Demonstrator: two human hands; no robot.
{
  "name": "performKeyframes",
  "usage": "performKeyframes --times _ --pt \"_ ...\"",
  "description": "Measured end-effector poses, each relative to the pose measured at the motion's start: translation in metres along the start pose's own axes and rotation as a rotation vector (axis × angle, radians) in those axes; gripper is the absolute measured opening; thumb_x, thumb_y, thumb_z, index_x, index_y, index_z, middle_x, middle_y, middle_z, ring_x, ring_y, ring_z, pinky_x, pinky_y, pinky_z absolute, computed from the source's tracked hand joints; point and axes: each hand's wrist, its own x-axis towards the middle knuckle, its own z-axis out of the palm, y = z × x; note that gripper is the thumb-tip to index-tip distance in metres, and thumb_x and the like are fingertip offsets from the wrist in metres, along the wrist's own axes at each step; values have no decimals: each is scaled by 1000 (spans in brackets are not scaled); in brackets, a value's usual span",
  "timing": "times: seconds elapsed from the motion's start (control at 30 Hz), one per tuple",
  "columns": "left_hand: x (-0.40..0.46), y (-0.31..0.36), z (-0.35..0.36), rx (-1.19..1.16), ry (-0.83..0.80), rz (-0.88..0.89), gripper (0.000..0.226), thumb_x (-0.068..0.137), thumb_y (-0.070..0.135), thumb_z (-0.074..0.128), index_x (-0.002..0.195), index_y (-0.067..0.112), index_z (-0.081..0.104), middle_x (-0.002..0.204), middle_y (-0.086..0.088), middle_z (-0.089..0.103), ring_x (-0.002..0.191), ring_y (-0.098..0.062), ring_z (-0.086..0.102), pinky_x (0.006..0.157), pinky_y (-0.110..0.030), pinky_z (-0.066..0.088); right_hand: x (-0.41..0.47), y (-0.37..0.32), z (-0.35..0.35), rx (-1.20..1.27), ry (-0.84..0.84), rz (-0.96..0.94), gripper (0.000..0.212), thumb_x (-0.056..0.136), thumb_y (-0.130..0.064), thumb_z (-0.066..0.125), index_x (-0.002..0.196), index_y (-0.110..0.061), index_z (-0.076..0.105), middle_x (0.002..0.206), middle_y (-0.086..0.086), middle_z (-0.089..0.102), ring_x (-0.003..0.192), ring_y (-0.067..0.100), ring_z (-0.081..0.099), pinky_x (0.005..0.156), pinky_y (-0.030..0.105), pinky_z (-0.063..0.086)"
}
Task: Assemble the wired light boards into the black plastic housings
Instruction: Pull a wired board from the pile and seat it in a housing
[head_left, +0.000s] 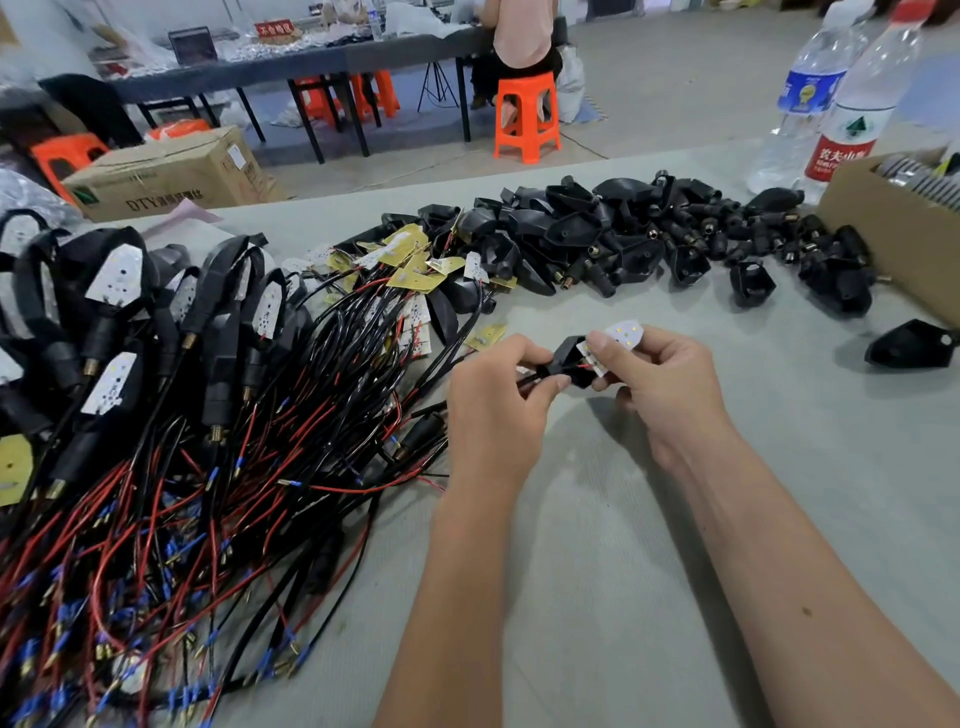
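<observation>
My left hand (498, 405) pinches a black plastic housing (569, 361) and the red and black wires coming out of its narrow end. My right hand (665, 374) pinches a white light board (621, 335), which tilts up out of the housing's open mouth. A pile of empty black housings (649, 234) lies across the back of the table. Loose wired boards (410, 260), yellow and white, lie beside that pile. Finished housings with boards in them (119, 291) lie at the left on a tangle of red and black wires (208, 493).
A cardboard box (893, 234) stands at the right edge, with one black housing (909, 345) in front of it. Two water bottles (831, 104) stand at the back right. Beyond the table are orange stools, a carton on the floor and a seated person.
</observation>
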Motion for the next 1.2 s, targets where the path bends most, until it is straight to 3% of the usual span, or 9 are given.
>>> performKeyframes --times 0.13,0.23,0.33,0.53,0.77,0.87,0.93,1.07,1.2 --pt "-1 -1 -1 -7 33 -27 19 79 24 87 89 24 70 67 21 61 62 -7 61 62 -24 51 1 2 1 -23 -46 -5 15 92 -26 76 82 -16 80 74 5 75 57 11 57 48 17 36" --pt "-1 -7 -8 -26 -43 -103 24 78 25 89 89 24 67 76 18 66 66 -5 62 63 -15 46 3 5 -3 12 -64 39 27 101 -25 65 81 -14 80 69 10 68 59 14 56 46 20 35" --pt "1 -14 -21 -29 -100 -191 25 76 18 90 89 22 69 86 11 72 73 -2 67 70 -15 54 5 7 -4 64 -51 35 29 102 -17 63 79 -12 80 64 7 64 56 12 54 46 20 41" --pt "1 -16 -36 -72 -117 -243 22 77 2 85 80 20 72 72 2 73 69 -13 70 66 -17 56 5 9 -6 69 27 7 10 95 -10 73 86 -8 77 68 9 71 56 15 57 49 21 47" --pt "2 -16 -32 5 -108 -130 27 75 -4 83 76 19 69 67 4 69 62 -10 65 62 -17 54 0 10 -1 20 64 11 8 93 -10 75 86 -5 75 63 4 72 49 10 59 52 18 51" --pt "1 -15 -30 28 -111 -98 24 76 -2 82 79 19 70 71 8 68 63 -7 65 63 -17 53 0 10 -3 -1 120 18 12 90 -10 78 95 -6 68 63 7 73 49 15 63 54 24 53" --pt "1 -15 -34 34 -117 -118 23 78 3 83 81 21 70 73 8 70 62 -6 64 64 -18 53 1 12 -3 -137 156 -14 18 87 -13 81 94 -10 65 64 7 73 49 16 63 54 28 52" --pt "4 -15 -56 14 -301 -269 26 75 8 88 88 24 72 77 5 75 57 0 57 59 -12 47 2 15 -5 -506 237 -141 14 80 -23 85 83 -20 72 71 -2 70 60 8 63 53 11 43" --pt "9 -18 -98 97 -399 -356 23 73 17 91 86 25 75 72 7 75 52 -3 59 51 -13 46 4 14 -7 -585 257 -133 15 80 -25 85 83 -19 72 73 -3 68 67 11 65 58 18 47"
